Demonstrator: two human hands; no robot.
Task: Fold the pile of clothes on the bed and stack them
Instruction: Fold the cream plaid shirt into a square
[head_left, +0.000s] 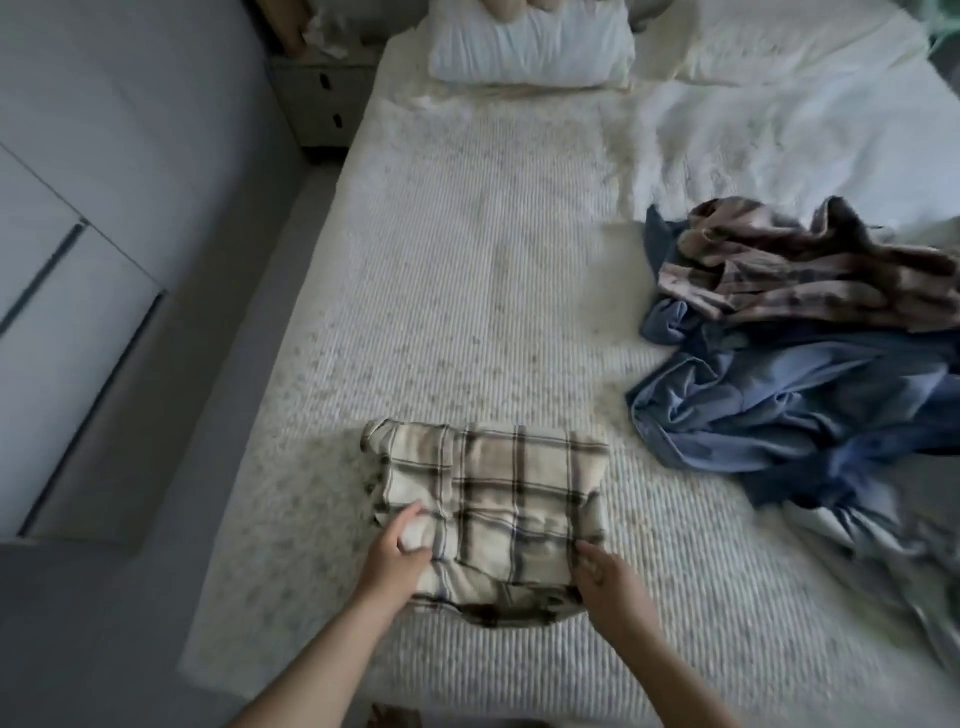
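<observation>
Hands holding a folded plaid shirt on a bed

Plaid shirt (488, 514), folded into a rectangle, lies at the near edge of the bed (467, 312), long side running left to right. The left hand (397, 558) grips its near left edge, thumb on top; the right hand (605, 577) pinches the near right corner. The unfolded pile of clothes (800, 374) sits well off to the right, nearer the right hand.

My head camera looks steeply down the bed (467, 312) from its foot, pillow (530, 52) at frame top.
</observation>
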